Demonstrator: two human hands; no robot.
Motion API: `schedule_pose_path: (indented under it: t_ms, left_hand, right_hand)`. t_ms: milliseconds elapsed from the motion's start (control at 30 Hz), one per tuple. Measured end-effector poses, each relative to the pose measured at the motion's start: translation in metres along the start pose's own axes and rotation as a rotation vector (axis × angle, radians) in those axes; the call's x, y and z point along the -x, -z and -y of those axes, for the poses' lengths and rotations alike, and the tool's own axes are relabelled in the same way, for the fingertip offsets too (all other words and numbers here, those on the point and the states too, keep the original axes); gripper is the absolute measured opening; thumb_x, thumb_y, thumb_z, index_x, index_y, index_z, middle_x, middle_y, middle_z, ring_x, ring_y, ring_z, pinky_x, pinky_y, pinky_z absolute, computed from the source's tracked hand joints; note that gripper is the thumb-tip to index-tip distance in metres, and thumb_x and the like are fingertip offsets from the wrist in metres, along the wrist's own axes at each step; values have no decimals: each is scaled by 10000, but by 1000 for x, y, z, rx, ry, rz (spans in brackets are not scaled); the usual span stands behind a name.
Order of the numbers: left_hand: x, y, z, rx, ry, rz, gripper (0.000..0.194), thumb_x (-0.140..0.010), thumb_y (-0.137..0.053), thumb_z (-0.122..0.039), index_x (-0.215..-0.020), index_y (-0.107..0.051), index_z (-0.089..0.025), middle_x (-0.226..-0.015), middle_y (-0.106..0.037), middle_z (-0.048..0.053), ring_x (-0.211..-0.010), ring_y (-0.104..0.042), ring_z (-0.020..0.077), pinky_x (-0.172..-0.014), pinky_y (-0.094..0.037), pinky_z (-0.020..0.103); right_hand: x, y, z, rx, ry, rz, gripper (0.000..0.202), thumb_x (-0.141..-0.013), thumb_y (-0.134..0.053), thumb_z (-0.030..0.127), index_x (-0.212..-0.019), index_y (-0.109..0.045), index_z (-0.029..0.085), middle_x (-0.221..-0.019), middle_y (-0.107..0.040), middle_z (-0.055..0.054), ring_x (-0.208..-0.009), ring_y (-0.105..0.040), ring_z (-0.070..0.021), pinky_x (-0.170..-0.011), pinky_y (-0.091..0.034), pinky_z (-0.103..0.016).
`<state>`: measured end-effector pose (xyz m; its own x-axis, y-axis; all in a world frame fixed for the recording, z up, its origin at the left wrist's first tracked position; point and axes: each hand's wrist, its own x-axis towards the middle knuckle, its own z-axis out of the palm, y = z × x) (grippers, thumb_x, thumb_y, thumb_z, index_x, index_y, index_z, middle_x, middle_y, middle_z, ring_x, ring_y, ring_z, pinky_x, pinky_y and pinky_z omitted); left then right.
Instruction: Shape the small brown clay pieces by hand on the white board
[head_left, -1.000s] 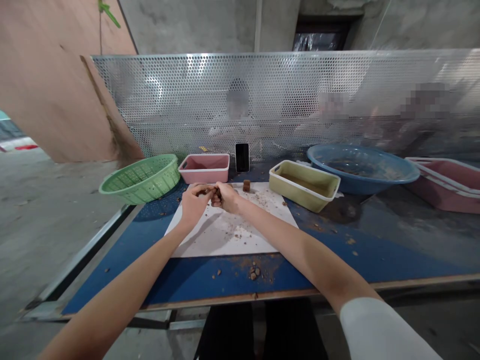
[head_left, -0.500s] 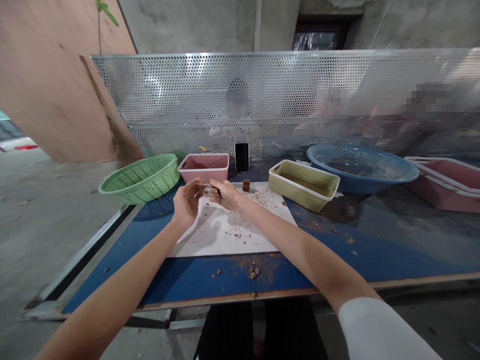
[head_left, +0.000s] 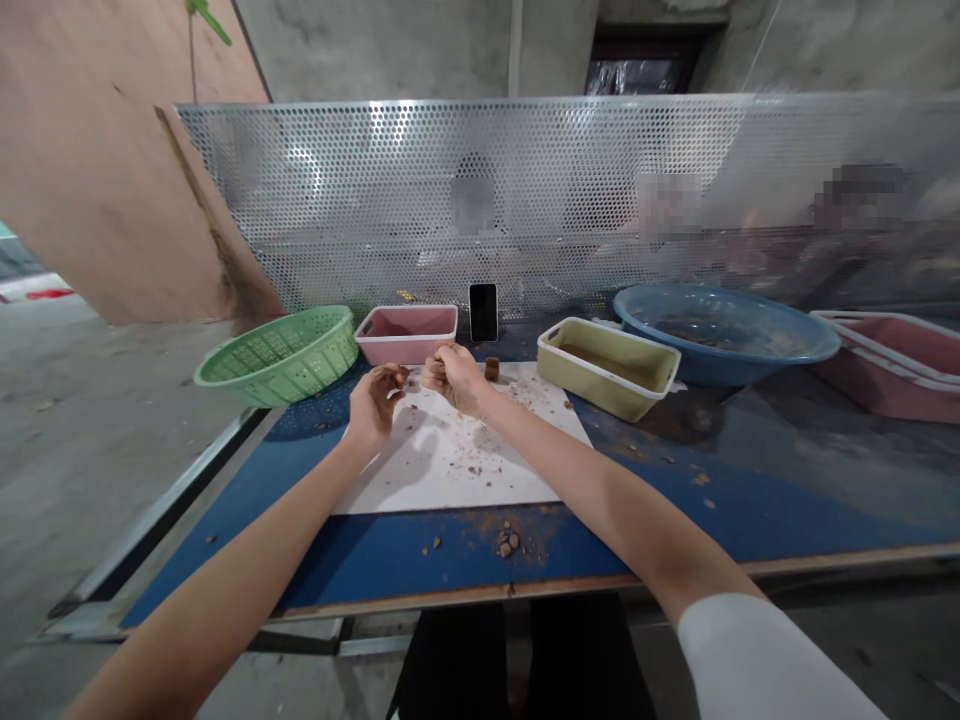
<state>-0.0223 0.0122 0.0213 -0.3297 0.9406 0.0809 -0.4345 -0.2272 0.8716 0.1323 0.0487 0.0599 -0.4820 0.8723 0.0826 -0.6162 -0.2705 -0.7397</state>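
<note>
Over the white sheet (head_left: 442, 470), both my hands are raised side by side, a small gap between them. My left hand (head_left: 375, 405) has its fingers curled and brown-stained, with a small brown lump (head_left: 403, 376) showing at the fingertips. My right hand (head_left: 455, 380) is closed in a fist-like pinch; whatever it grips is mostly hidden by the fingers. Just beyond the right wrist a brown block (head_left: 492, 369) stands on the sheet. Brown crumbs (head_left: 474, 468) lie scattered below the hands.
A green basket (head_left: 281, 360) and a pink bin (head_left: 405, 350) stand at the back left, a phone (head_left: 483, 312) upright beside them. To the right are a yellow-green bin (head_left: 592, 380), a blue basin (head_left: 720, 370) and pink bins (head_left: 885, 385). A perforated metal screen (head_left: 540, 150) rises behind.
My hands have parted slightly: they were nearly together at the fingertips. The right has lifted and turned into a tighter fist, while the left has barely moved.
</note>
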Motion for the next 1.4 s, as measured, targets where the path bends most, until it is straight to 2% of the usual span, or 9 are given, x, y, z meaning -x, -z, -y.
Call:
schedule_pose_path:
  t_ms: [100, 233, 333, 500, 900, 1067, 1200, 1333, 1400]
  left_hand:
    - [0, 0, 0, -4, 0, 3, 141, -751, -680, -330, -793, -724, -203, -803, -676, 37, -781, -612, 191, -684, -453, 304]
    - [-1, 1, 1, -8, -13, 7, 130, -735, -686, -328, -775, -716, -208, -792, -668, 33, -767, -600, 190, -676, -445, 307]
    - [-3, 2, 1, -19, -6, 25, 117, -727, -697, -321, -763, -709, -210, -782, -661, 28, -761, -593, 186, -676, -445, 305]
    - [-4, 6, 3, -30, -17, 49, 127, -737, -707, -336, -778, -709, -216, -793, -662, 29, -772, -596, 189, -693, -456, 306]
    - [-5, 9, 6, -47, -22, 77, 129, -751, -698, -334, -791, -714, -213, -818, -650, 33, -788, -586, 185, -690, -447, 294]
    - [-6, 10, 7, -33, -37, 95, 111, -771, -701, -319, -791, -718, -211, -836, -650, 31, -803, -582, 180, -704, -451, 291]
    - [-5, 9, 7, -35, -35, 92, 101, -775, -691, -315, -778, -709, -216, -813, -642, 22, -776, -577, 178, -705, -451, 299]
    - [-3, 9, 6, -48, -33, 93, 114, -779, -686, -322, -802, -713, -214, -828, -659, 23, -775, -592, 179, -712, -452, 306]
    - [-2, 9, 6, -63, -38, 93, 119, -783, -677, -329, -808, -707, -216, -825, -664, 25, -769, -601, 185, -711, -450, 314]
  right_hand:
    - [2, 0, 3, -15, -66, 61, 372, -1017, -400, 53, -709, -312, 243, -552, -279, 90, -484, -203, -97, -467, -250, -194]
    - [5, 0, 7, -48, -116, 92, 505, -1127, -470, 508, -709, -380, 239, -552, -279, 89, -488, -214, -100, -461, -259, -196]
    - [8, 0, 11, -47, -95, 121, 638, -1102, -275, 727, -709, -403, 241, -517, -237, 95, -470, -155, -103, -436, -210, -200]
    - [10, -1, 13, 22, -66, 105, 656, -1114, -183, 709, -720, -432, 247, -459, -178, 117, -444, -48, -97, -398, -107, -196]
    - [10, -5, 15, 125, -56, -36, 685, -1078, -178, 775, -623, -249, 267, -420, -149, 103, -390, -54, -82, -358, -64, -208]
    - [5, -4, 19, 75, -75, 0, 597, -1144, -212, 510, -634, -371, 243, -446, -213, 93, -414, -105, -90, -383, -145, -190]
    - [0, -3, 19, 35, -111, 26, 394, -1079, -341, 252, -712, -479, 217, -528, -386, 58, -458, -266, -100, -432, -269, -186]
    - [-2, 0, 18, 51, -22, 71, 281, -1076, -518, 289, -818, -578, 198, -632, -510, 35, -506, -349, -91, -476, -311, -180]
    - [-1, 1, 19, 81, 43, 88, 329, -1094, -552, 369, -824, -608, 190, -619, -473, 50, -498, -313, -83, -470, -286, -181]
